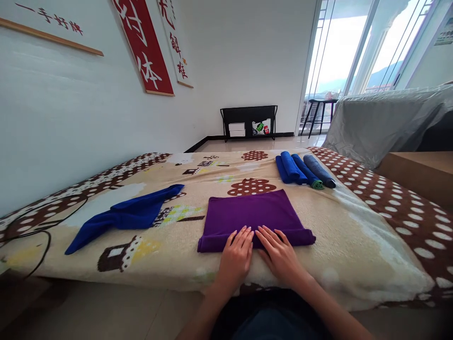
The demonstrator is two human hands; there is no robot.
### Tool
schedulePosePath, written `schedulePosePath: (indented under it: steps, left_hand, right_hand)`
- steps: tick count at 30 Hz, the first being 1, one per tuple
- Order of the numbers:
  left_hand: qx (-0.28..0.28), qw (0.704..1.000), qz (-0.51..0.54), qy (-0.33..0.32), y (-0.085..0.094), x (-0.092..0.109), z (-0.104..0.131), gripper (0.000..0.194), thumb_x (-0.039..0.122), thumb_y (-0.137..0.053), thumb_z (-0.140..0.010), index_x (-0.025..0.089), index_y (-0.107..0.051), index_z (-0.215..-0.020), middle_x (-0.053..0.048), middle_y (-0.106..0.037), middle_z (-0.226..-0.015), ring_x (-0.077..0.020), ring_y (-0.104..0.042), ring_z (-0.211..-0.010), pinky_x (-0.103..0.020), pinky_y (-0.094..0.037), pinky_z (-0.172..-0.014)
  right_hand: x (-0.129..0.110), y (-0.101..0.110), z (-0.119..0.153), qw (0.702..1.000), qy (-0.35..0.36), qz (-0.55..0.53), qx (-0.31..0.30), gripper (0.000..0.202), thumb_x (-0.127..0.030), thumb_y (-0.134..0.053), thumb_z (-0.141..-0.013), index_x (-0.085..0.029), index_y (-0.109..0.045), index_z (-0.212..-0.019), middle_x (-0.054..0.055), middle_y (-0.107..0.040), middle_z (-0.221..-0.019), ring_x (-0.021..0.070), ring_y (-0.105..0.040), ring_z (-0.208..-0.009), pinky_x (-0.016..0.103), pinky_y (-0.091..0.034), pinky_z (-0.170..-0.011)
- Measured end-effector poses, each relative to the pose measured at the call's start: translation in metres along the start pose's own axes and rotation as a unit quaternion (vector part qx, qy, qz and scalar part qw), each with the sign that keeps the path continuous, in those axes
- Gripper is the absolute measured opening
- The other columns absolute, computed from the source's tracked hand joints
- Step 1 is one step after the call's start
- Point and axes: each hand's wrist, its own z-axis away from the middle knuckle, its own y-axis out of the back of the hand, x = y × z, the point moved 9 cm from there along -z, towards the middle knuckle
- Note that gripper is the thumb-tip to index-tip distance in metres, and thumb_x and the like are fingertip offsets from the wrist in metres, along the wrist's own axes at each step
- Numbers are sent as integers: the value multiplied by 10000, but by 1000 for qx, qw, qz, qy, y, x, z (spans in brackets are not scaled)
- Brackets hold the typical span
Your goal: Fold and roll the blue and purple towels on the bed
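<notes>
1. Purple cloth (251, 212) lies on the patterned blanket (339, 264), near the edge closest to the person; its far part is spread flat, while its near edge forms a thick roll (302, 237) running from side to side.
2. Left hand (236, 257) rests on the middle of that roll, palm down, fingers extended and close together, gripping nothing.
3. Right hand (279, 252) lies just beside it, likewise flattened and ungripped, its fingers on the roll and pointing forward.
4. To the left of the purple cloth, apart from it, a blue cloth (127, 212) lies loosely bunched and stretched out at a slant.
5. Beyond the purple cloth, to the right, several rolled cloths (290, 167) in blue and greyish blue lie side by side; one shows green at its near end.
6. A dark cable (46, 248) curves over the blanket's left side.
7. Farther off, a black rack (249, 114) stands against the white wall, holding white boxes (237, 130) and a printed bag (261, 127).
8. At the right, a grey cover (378, 120) drapes over something bulky, with a black stool (320, 107) near the window (336, 52).
</notes>
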Motion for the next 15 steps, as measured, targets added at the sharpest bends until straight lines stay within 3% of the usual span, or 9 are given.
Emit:
schedulePosePath:
  steps: [5, 11, 15]
  left_hand:
    - [-30, 999, -12, 31, 1, -26, 12, 407, 277, -419, -1016, 198, -554, -1392, -97, -617, -1397, -230, -576, -1295, -463, -426, -1101]
    - [1, 992, -47, 116, 19, -81, 40, 385, 339, -435, -1015, 184, -635, -1306, -104, -671, -1320, -275, -611, -1247, -512, -408, -1085]
    - [21, 978, -88, 190, 31, -100, 51, 396, 406, -448, -1005, 168, -694, -1206, -143, -705, -1246, -335, -642, -1185, -607, -378, -1065]
  right_hand:
    - [19, 2, 5, 999, 0, 14, -32, 507, -327, -470, -1021, -213, -414, -1512, 62, -468, -1515, 218, -450, -1398, 441, -363, -1153]
    - [75, 20, 33, 997, -49, 53, -31, 497, -444, -459, -1024, -225, -468, -1470, 62, -541, -1452, 230, -515, -1340, 460, -398, -1115]
    - [100, 26, 47, 993, -79, 88, -16, 480, -482, -434, -1029, -203, -532, -1407, 74, -588, -1400, 245, -543, -1311, 487, -389, -1103]
